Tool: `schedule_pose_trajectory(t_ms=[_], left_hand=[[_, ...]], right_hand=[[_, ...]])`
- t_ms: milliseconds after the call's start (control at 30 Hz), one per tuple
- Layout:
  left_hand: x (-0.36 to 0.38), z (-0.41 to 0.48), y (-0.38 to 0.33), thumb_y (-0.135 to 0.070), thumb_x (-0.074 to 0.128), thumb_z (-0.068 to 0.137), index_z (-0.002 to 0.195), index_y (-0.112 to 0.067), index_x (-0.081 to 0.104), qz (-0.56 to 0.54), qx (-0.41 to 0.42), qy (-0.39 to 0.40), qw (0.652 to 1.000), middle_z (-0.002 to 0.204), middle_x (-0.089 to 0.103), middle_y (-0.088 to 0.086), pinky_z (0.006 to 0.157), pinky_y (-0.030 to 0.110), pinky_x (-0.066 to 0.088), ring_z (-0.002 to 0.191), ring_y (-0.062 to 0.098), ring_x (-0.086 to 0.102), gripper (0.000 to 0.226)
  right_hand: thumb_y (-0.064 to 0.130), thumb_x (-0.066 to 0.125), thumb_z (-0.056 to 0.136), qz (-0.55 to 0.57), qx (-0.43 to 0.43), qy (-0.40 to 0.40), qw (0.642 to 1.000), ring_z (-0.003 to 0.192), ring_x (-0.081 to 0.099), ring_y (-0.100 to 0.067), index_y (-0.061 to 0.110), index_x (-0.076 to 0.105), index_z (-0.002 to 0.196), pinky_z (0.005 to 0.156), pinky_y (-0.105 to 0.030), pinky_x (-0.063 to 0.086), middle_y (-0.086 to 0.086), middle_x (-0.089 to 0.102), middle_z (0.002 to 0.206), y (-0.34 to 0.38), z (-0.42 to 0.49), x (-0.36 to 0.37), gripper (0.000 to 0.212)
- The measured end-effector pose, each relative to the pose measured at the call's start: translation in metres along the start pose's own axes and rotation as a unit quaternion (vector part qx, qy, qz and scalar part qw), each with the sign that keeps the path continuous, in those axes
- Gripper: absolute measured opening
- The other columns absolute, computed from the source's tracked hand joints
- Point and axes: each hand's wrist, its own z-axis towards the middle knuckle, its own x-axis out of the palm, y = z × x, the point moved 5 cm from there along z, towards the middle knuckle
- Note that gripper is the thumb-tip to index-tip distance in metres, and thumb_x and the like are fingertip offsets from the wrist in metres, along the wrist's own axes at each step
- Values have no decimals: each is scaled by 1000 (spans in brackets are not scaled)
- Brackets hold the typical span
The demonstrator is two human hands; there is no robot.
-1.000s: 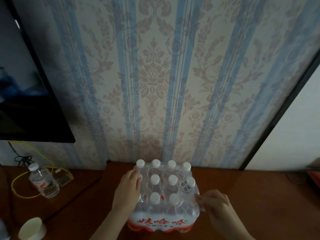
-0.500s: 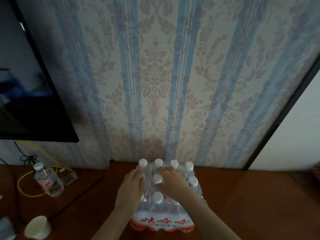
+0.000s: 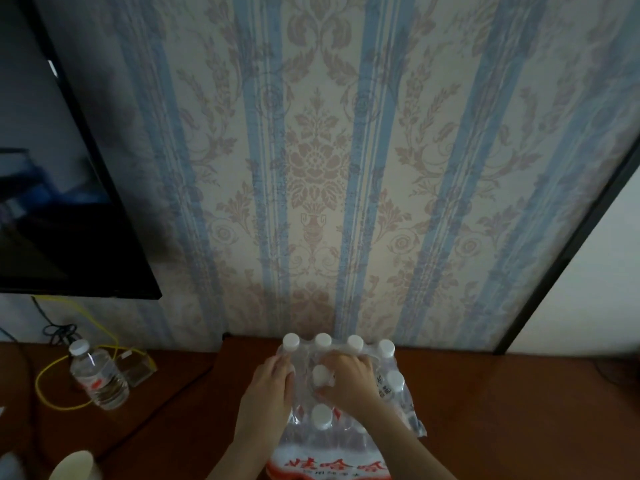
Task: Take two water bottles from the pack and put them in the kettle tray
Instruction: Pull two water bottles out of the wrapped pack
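A shrink-wrapped pack of water bottles (image 3: 332, 455) with white caps and a red-lettered label stands on the brown wooden table against the wall. My left hand (image 3: 268, 393) presses on the pack's left side, fingers resting on the plastic film. On top of the pack, my right hand (image 3: 349, 379) curls its fingers around a middle bottle's white cap (image 3: 322, 375) through the film. The kettle tray is out of view.
A single loose water bottle (image 3: 98, 375) stands at the left by a yellow cable (image 3: 41, 382) and a small clear box (image 3: 136, 367). A paper cup (image 3: 74, 465) sits at the bottom left. A dark TV screen (image 3: 52, 202) hangs on the patterned wall.
My right hand moved from the pack's right side onto its top and now grips around a middle cap. My left hand stayed on the left side.
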Motion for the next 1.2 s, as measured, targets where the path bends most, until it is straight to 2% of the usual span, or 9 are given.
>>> schedule_pose_trajectory(t_ms=[200, 300, 367, 467, 633, 733, 833, 1067, 1200], left_hand=[[2, 0, 0, -21, 56, 91, 121, -16, 59, -6, -4, 5, 1000, 124, 59, 0, 83, 22, 50, 110, 15, 57, 31], [4, 2, -2, -5, 85, 62, 96, -10, 71, 15, 20, -4, 1000, 97, 71, 7, 64, 23, 57, 81, 20, 70, 37], [7, 5, 1, -4, 83, 65, 92, -10, 71, 20, 24, 9, 999, 98, 71, 8, 70, 24, 56, 84, 22, 70, 30], [1, 9, 12, -18, 58, 89, 103, -15, 67, -100, -87, 11, 991, 113, 65, 7, 93, 36, 49, 106, 25, 60, 17], [-31, 51, -46, -48, 47, 84, 130, -1, 48, -375, -81, 148, 912, 131, 52, 27, 104, 57, 36, 120, 47, 48, 66], [-38, 56, -69, -75, 64, 59, 122, -22, 55, -397, -36, 207, 894, 117, 66, 0, 93, 37, 51, 110, 22, 62, 82], [-31, 52, -71, -62, 75, 55, 96, -40, 66, -415, -54, 187, 889, 88, 76, -7, 62, 20, 56, 80, 9, 72, 47], [-33, 51, -62, -3, 70, 80, 71, -19, 64, -481, -140, 53, 864, 49, 70, -13, 38, 9, 45, 43, 1, 64, 18], [-41, 50, -36, -6, 65, 83, 84, -8, 68, -520, -189, 27, 833, 60, 75, 5, 48, 23, 54, 56, 17, 71, 4]], right_hand=[[28, 68, 76, 107, -16, -29, 994, 98, 61, -15, 21, 61, 103, 89, -32, 48, 4, 65, 106, -1, -1, -14, 29], [21, 73, 75, 180, -45, -62, 981, 86, 56, -8, 16, 62, 99, 72, -6, 42, 6, 62, 97, 2, -2, -40, 28], [19, 75, 74, 224, -59, -85, 969, 77, 55, -6, 20, 57, 90, 63, -3, 38, 12, 57, 85, 7, -3, -67, 23], [16, 76, 75, 273, -77, -106, 953, 84, 60, -16, 8, 60, 93, 74, -24, 49, -4, 62, 90, 13, -7, -110, 25], [12, 76, 76, 403, -66, -129, 903, 94, 61, -30, 5, 64, 96, 84, -43, 50, -16, 67, 95, 17, -15, -169, 24], [14, 73, 79, 467, -58, -132, 873, 94, 62, -37, 8, 68, 96, 78, -37, 49, -23, 68, 96, 19, -15, -189, 19], [13, 70, 82, 517, -41, -123, 846, 96, 65, -36, 8, 68, 99, 73, -30, 51, -25, 70, 98, 22, -12, -194, 18], [45, 65, 78, 485, -39, -82, 870, 106, 63, -15, 19, 54, 122, 91, -33, 54, 1, 62, 118, 15, -4, -148, 52], [42, 71, 78, 231, 12, 25, 972, 93, 63, -6, 22, 61, 112, 79, -16, 51, 4, 68, 106, -34, -14, -83, 41]])
